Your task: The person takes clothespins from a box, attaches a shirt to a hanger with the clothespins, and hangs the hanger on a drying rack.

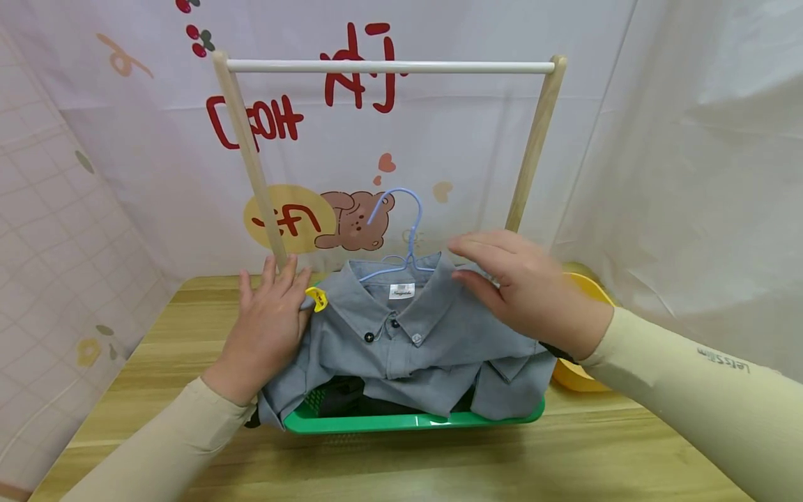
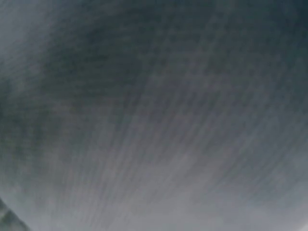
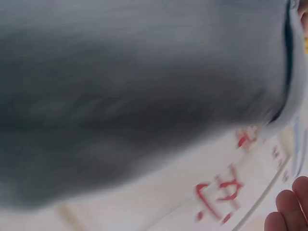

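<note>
A grey button-down shirt (image 1: pixel 433 348) lies over a green basket (image 1: pixel 414 422), collar up, with a light-blue hanger (image 1: pixel 410 240) inside its neck and the hook standing above. My left hand (image 1: pixel 266 331), fingers spread, rests by the shirt's left shoulder. Beside it is a small yellow crescent-shaped piece (image 1: pixel 317 299). Over the other shoulder, near the collar, my right hand (image 1: pixel 527 286) has its fingers extended and thumb apart. Blurred grey cloth (image 2: pixel 154 125) fills the left wrist view. In the right wrist view, fingertips (image 3: pixel 288 207) show below the shirt (image 3: pixel 144 72).
Behind the basket stands a rack with wooden posts (image 1: pixel 536 139) and a white rod (image 1: pixel 389 67). A yellow container (image 1: pixel 574 376) is partly hidden behind my right arm. Dark cloth (image 1: pixel 341 396) shows inside the basket, which sits on a wooden table (image 1: pixel 188 314).
</note>
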{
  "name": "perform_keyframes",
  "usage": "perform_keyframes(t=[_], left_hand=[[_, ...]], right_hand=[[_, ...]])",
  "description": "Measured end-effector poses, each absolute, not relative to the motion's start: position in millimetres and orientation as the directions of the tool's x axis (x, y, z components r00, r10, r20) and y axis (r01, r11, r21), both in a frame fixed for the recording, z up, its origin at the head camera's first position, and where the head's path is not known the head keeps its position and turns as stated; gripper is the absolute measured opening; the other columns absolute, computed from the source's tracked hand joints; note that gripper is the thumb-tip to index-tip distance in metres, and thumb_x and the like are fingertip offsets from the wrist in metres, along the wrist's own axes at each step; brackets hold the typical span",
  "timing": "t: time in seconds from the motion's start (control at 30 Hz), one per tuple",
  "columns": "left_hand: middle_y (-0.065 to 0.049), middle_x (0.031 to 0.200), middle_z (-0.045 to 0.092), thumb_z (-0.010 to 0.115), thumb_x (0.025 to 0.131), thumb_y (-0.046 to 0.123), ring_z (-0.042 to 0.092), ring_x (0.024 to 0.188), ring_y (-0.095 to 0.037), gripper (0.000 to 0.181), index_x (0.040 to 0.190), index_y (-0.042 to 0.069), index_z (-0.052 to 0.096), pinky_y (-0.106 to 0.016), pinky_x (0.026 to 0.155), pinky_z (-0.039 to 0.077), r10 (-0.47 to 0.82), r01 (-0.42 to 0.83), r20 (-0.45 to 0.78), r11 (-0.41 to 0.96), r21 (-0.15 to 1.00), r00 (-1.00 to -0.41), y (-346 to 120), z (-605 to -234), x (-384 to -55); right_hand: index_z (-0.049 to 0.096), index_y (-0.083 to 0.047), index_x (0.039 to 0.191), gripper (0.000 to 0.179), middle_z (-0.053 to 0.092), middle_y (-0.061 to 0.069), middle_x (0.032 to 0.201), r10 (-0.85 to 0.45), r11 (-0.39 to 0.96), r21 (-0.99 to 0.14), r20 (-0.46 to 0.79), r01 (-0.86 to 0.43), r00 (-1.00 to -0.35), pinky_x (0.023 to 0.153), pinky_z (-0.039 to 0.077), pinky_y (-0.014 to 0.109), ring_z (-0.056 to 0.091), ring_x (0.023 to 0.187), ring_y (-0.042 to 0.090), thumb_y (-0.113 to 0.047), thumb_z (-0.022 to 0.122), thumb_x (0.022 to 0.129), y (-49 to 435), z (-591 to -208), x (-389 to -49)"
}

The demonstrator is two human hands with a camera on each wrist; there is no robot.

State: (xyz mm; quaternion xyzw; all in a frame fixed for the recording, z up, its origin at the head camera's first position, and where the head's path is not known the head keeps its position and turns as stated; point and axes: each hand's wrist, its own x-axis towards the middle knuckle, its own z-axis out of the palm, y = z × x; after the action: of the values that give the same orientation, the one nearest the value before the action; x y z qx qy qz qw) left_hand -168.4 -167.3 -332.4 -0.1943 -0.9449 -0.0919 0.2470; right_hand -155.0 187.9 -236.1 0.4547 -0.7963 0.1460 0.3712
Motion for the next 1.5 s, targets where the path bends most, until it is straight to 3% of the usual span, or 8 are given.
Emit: perform_keyframes(t=[0.4, 0.6, 0.73, 0.9, 1.17, 1.27, 1.37, 1.5], left_hand=[[-0.031, 0.164, 0.038, 0.058, 0.104, 0.013, 0.026, 0.155, -0.057, 0.051, 0.151, -0.007, 0.051, -0.083, 0.118, 0.013, 0.309, 0.404, 0.470, 0.908, 0.113, -0.827, -166, -330, -167], [-0.031, 0.163, 0.039, 0.057, 0.105, 0.013, 0.026, 0.155, -0.057, 0.050, 0.151, -0.007, 0.051, -0.083, 0.118, 0.013, 0.308, 0.406, 0.475, 0.906, 0.116, -0.824, -166, -331, -168], [-0.031, 0.163, 0.039, 0.056, 0.106, 0.013, 0.025, 0.156, -0.057, 0.049, 0.150, -0.007, 0.052, -0.084, 0.117, 0.013, 0.308, 0.405, 0.477, 0.907, 0.114, -0.823, -167, -331, -168], [-0.031, 0.164, 0.038, 0.057, 0.106, 0.013, 0.024, 0.156, -0.057, 0.049, 0.149, -0.008, 0.052, -0.084, 0.117, 0.012, 0.307, 0.405, 0.475, 0.907, 0.118, -0.825, -167, -332, -169], [-0.031, 0.164, 0.038, 0.058, 0.104, 0.011, 0.024, 0.156, -0.057, 0.049, 0.149, -0.008, 0.052, -0.084, 0.118, 0.012, 0.301, 0.404, 0.472, 0.906, 0.131, -0.829, -166, -331, -168], [-0.031, 0.163, 0.038, 0.058, 0.104, 0.011, 0.025, 0.156, -0.057, 0.049, 0.149, -0.008, 0.052, -0.084, 0.118, 0.012, 0.303, 0.403, 0.471, 0.906, 0.127, -0.828, -166, -331, -169], [-0.031, 0.163, 0.039, 0.059, 0.104, 0.011, 0.026, 0.155, -0.057, 0.049, 0.149, -0.007, 0.053, -0.084, 0.118, 0.011, 0.304, 0.403, 0.474, 0.907, 0.122, -0.826, -166, -331, -169], [-0.031, 0.163, 0.039, 0.061, 0.103, 0.011, 0.026, 0.155, -0.057, 0.050, 0.149, -0.008, 0.053, -0.084, 0.118, 0.012, 0.305, 0.403, 0.479, 0.908, 0.115, -0.823, -166, -332, -169]], right_hand=[[0.072, 0.004, 0.125, 0.044, 0.076, 0.024, 0.119, -0.459, 0.784, 0.009, 0.681, -0.620, -0.571, 0.090, 0.058, 0.061, 0.073, 0.106, 0.045, -0.001, 0.085, 0.083, 264, -247, -180], [0.065, 0.007, 0.133, 0.041, 0.070, 0.031, 0.129, -0.386, 0.898, -0.049, 0.385, -0.437, -0.838, 0.099, 0.053, 0.065, 0.067, 0.115, 0.051, -0.011, 0.074, 0.098, 300, -250, -201], [0.062, 0.008, 0.136, 0.042, 0.067, 0.033, 0.133, -0.306, 0.946, -0.053, 0.174, -0.320, -0.936, 0.103, 0.050, 0.068, 0.064, 0.119, 0.055, -0.017, 0.068, 0.102, 323, -261, -217], [0.064, 0.010, 0.132, 0.042, 0.069, 0.034, 0.128, -0.266, 0.963, -0.039, 0.028, -0.267, -0.963, 0.099, 0.053, 0.067, 0.067, 0.113, 0.055, -0.017, 0.069, 0.101, 346, -282, -230], [0.069, 0.010, 0.125, 0.045, 0.074, 0.028, 0.119, -0.286, 0.956, 0.026, -0.136, -0.292, -0.948, 0.094, 0.057, 0.061, 0.072, 0.106, 0.047, -0.027, 0.073, 0.099, 358, -315, -244], [0.074, 0.005, 0.106, 0.031, 0.076, 0.016, 0.098, -0.319, 0.943, 0.037, -0.190, -0.331, -0.929, 0.083, 0.060, 0.051, 0.072, 0.086, 0.034, -0.025, 0.072, 0.098, 359, -324, -249], [0.070, -0.003, 0.089, 0.014, 0.068, 0.004, 0.080, -0.349, 0.927, 0.055, -0.243, -0.372, -0.905, 0.072, 0.058, 0.041, 0.063, 0.070, 0.021, -0.015, 0.069, 0.097, 358, -330, -252], [0.067, -0.007, 0.082, 0.013, 0.063, 0.001, 0.076, -0.392, 0.899, 0.096, -0.259, -0.427, -0.883, 0.071, 0.059, 0.040, 0.058, 0.067, 0.018, -0.002, 0.066, 0.093, 356, -338, -254]])
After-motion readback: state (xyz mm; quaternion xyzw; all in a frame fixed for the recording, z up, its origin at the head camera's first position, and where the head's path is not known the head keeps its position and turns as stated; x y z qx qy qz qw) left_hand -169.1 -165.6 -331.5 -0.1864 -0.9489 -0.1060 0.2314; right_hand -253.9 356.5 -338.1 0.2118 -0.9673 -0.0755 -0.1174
